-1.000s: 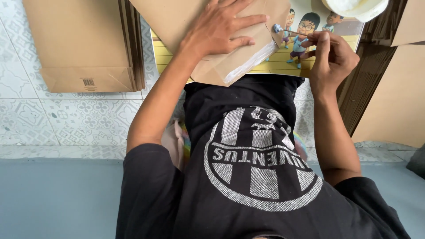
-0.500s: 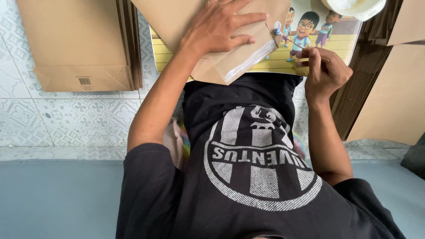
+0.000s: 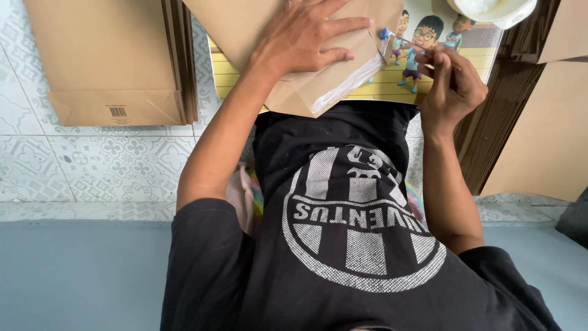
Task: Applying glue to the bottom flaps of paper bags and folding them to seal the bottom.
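Note:
My left hand lies flat, fingers spread, pressing down a folded brown paper bag with a pale strip along its lower right edge. My right hand pinches a thin brush whose blue tip touches the bag's right corner. Bag and brush lie over a yellow board with cartoon figures. My black shirt with a white striped emblem fills the lower part of the view.
A stack of flat brown paper bags lies at the left on the patterned tile floor. A white bowl sits at the top right. More brown sheets stand stacked at the right.
My right hand dipped toward me, then rose again with the brush tip back at the bag's corner. My left hand stayed pressed on the bag.

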